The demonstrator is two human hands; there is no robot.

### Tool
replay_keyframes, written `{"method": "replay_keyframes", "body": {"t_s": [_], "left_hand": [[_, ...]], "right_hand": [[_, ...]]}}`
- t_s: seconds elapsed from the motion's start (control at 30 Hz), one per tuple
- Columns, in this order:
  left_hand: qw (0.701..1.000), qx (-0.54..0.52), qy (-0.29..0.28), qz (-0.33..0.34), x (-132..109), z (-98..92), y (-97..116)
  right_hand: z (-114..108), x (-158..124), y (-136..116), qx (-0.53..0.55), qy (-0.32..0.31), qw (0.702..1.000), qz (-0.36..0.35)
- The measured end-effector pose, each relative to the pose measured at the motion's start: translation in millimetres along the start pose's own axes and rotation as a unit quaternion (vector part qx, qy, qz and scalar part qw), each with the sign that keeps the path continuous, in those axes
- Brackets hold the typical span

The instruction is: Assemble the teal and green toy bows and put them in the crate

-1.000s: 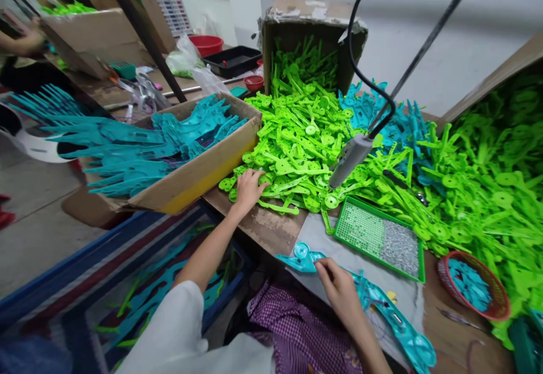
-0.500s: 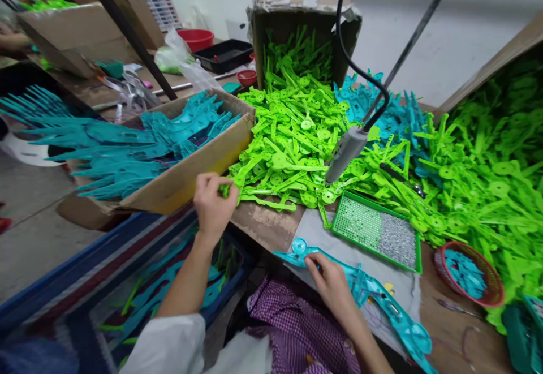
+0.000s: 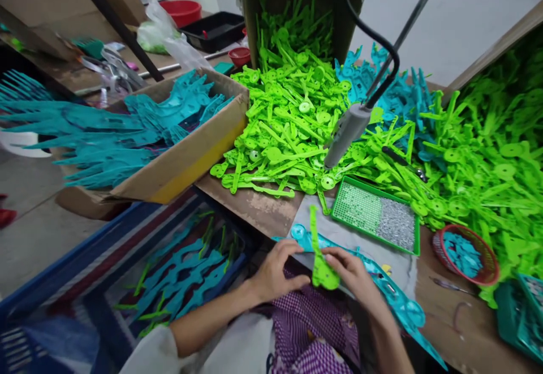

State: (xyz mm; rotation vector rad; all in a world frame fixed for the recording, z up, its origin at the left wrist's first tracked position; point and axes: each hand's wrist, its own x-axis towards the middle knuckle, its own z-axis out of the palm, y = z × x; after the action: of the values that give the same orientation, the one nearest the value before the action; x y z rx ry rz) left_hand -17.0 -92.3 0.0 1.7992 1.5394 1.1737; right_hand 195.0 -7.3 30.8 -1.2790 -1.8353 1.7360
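Note:
A bright green plastic lever-like part [image 3: 324, 274], with a long narrow arm and a wide rounded end, is held upright over my lap. My right hand [image 3: 354, 275] has its fingers closed on the part's right side. To its left is my left hand [image 3: 275, 272], thumb and fingers apart, with nothing between them. Behind both hands a long turquoise plastic piece [image 3: 392, 286] lies along the table's front edge on a grey cloth [image 3: 392, 263]. My right hand partly hides the middle of that piece.
A grey electric screwdriver [image 3: 348, 133] hangs over heaped green parts [image 3: 288, 119]. A green tray [image 3: 375, 215] holds small metal pieces. Right of it stands a red basket [image 3: 466, 255] of turquoise bits. At left are a cardboard box [image 3: 190, 153] of turquoise pieces and a blue crate [image 3: 38, 289].
My left hand has moved right, from the heap's near edge to over my lap. A green part has come with it and is now in my right hand, which has left the turquoise piece.

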Motion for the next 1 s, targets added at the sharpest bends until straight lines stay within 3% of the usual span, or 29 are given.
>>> {"method": "replay_keyframes", "body": {"t_s": [0.07, 0.13, 0.3, 0.37, 0.5, 0.6, 0.8, 0.9, 1.0], "left_hand": [[0.996, 0.082, -0.046, -0.005, 12, -17.2, -17], [0.989, 0.128, -0.074, -0.031, 23, -26.3, -32], [0.984, 0.15, -0.087, -0.038, 24, -19.1, -40], [0.987, 0.139, -0.08, -0.001, 14, -16.7, -36], [0.989, 0.107, -0.075, 0.069, -3, -13.8, -37], [0.989, 0.095, -0.066, 0.089, -1, -7.8, -43], [0.976, 0.149, -0.079, 0.138, 14, 0.5, -47], [0.985, 0.135, -0.062, 0.093, 6, 2.4, -45], [0.995, 0.1, -0.01, 0.03, -5, 6.8, -40]], "right_hand": [[-23, -4, 2, -0.031, 0.003, 0.999, 0.02], [-31, 10, -3, -0.064, -0.005, 0.998, 0.005], [-8, 63, -19, -0.129, -0.069, 0.987, -0.061], [-4, 56, -21, -0.132, -0.099, 0.985, -0.05], [-13, 14, -16, -0.1, -0.16, 0.982, 0.024], [-15, 17, -16, -0.127, -0.125, 0.984, 0.008], [5, 95, -5, -0.176, -0.079, 0.979, -0.059], [13, 102, 3, -0.164, -0.054, 0.984, -0.05], [22, 95, 5, -0.177, -0.017, 0.983, -0.049]]}}
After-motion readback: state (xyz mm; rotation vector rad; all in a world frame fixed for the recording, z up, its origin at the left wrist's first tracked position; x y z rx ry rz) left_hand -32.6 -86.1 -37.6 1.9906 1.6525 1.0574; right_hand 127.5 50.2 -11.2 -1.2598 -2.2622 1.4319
